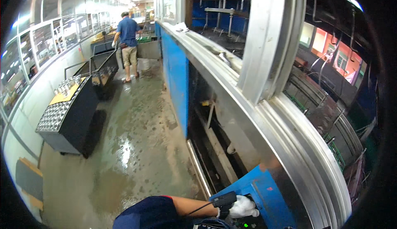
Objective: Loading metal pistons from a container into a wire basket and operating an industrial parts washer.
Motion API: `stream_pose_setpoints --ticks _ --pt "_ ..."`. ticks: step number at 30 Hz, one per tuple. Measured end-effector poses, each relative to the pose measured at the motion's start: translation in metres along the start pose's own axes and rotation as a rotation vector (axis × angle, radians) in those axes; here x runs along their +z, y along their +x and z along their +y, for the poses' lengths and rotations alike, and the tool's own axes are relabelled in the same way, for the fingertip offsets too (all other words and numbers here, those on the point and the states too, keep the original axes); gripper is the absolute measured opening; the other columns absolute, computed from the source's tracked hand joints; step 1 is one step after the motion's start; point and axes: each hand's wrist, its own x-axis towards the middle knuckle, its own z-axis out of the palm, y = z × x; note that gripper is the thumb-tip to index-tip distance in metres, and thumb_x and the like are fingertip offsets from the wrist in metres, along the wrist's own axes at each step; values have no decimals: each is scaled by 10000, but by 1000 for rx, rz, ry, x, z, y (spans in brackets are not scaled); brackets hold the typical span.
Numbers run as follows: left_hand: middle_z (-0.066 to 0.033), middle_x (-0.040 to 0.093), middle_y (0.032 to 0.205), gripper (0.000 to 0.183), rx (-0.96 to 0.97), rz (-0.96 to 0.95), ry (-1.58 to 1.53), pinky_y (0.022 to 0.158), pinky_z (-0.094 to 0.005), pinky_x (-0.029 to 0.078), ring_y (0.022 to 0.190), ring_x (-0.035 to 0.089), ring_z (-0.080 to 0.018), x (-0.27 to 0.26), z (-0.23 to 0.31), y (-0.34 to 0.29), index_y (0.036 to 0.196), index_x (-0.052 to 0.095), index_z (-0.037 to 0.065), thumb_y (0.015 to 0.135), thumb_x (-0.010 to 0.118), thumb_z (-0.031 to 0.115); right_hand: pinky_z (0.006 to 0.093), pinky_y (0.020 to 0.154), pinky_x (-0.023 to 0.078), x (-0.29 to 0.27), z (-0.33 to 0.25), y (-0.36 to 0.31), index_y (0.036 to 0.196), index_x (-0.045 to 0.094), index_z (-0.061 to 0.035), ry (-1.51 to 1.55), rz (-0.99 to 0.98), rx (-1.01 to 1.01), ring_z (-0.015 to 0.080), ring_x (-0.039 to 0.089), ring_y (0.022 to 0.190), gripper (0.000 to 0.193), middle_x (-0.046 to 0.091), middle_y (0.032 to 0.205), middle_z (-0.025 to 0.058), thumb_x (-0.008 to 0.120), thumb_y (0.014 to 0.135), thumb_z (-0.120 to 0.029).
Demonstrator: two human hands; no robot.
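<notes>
My left hand (242,208), in a white glove with a black device (224,200) strapped at the wrist, reaches in from the lower edge. Its fingers are curled closed at a dark opening in a blue metal panel (264,191). What they grip there is hidden from me. A thin black cable runs from the wrist device along the bare forearm toward my navy sleeve (144,213). My right hand is out of sight.
A long metal window frame (289,125) curves along my right, above a blue wall (175,76). Metal parts cover a dark cart (80,121) on the left. Another cart (101,69) stands beyond it, near a person (128,34). The floor (128,163) is wet.
</notes>
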Motion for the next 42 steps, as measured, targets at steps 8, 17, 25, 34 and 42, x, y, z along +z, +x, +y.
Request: stream_pose_setpoints --ticks 8,17,25,34,42 --pt "-156 585 1182 420 112 91 -194 953 -382 408 1043 541 -314 -2 6 -3 1232 541 113 854 541 295 398 1020 384 1 5 -4 1127 617 -23 -16 17 28 321 485 1174 546 510 1292 197 590 837 -486" --pt "-185 605 1062 424 -167 -50 13 876 -397 434 977 577 -315 23 -40 50 1175 554 67 879 507 367 403 1015 388 1 1 -3 1128 615 -27 -40 4 13 322 495 1161 535 520 1277 197 586 843 -479" --pt "-238 598 1059 512 -227 -263 216 888 -420 443 991 584 -363 5 -18 28 1209 525 23 881 508 416 407 1011 392 -1 3 -4 1130 613 -31 -60 0 26 324 505 1150 525 529 1263 196 581 848 -472" --pt "-268 566 1150 509 148 -68 179 931 -401 430 1060 569 -355 1 -12 10 1263 504 37 886 516 380 412 1006 397 -3 7 -3 1131 611 -35 -73 -2 33 325 515 1137 513 539 1248 196 576 853 -465" --pt "-247 621 983 516 34 -64 173 881 -381 458 975 602 -350 4 -11 12 1126 572 -5 878 508 442 417 1002 401 -4 10 -3 1132 609 -39 -84 -2 40 327 525 1126 503 548 1234 196 572 858 -459"
